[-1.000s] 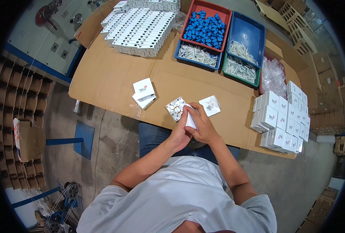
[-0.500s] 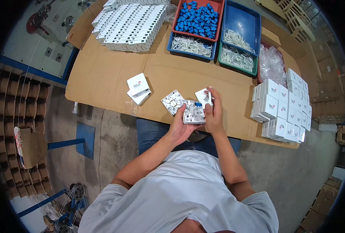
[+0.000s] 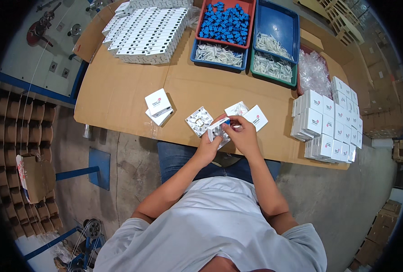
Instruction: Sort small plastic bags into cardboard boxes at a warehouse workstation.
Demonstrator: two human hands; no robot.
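Note:
My left hand (image 3: pixel 206 150) is closed around a small open white box (image 3: pixel 216 131), which is tilted up, with a blue piece (image 3: pixel 227 122) near its upper edge. My right hand (image 3: pixel 246 138) bends its fingers together at the box's right side; what the fingertips pinch is hidden. Just left of the box lies a white patterned square piece (image 3: pixel 199 121). Beyond my right hand are a white box lid (image 3: pixel 256 118) and a white piece with clear plastic (image 3: pixel 236 109). Farther left, a white lidded box (image 3: pixel 157 101) rests on another white piece.
Rows of white boxes (image 3: pixel 149 36) fill the table's far left. A red tray (image 3: pixel 247 45) of blue pieces, blue and green trays (image 3: pixel 274 80) of white sticks, and clear plastic bags (image 3: pixel 313 70) stand at the back. White boxes (image 3: pixel 323 124) are stacked at the right edge.
My right hand has let go of the white lid, which now lies on the table, and has moved left to the box. My left hand has tilted the box up.

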